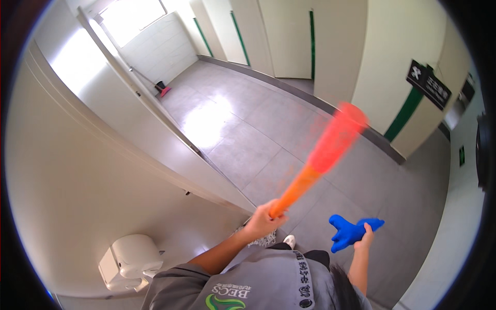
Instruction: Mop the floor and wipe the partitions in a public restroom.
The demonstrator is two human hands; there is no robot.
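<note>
My left hand [267,221] grips the narrow orange end of a long orange-and-red tube-like thing [337,137]. Motion blurs it, so its exact kind is unclear; its wider red end points up and away to the right. Lower right, my right hand [364,238] is closed around a blue rubber glove [348,231], whose fingers stick out to the left. The two held things are apart, both raised above the grey tiled floor [267,155].
Below my left hand lie the white strands of a mop head [265,238]. A white dispenser [133,255] hangs on the left wall. Cubicle doors [288,38] line the far side, one bearing a dark sign [429,84]. A pink-headed broom [165,91] leans in the far corner.
</note>
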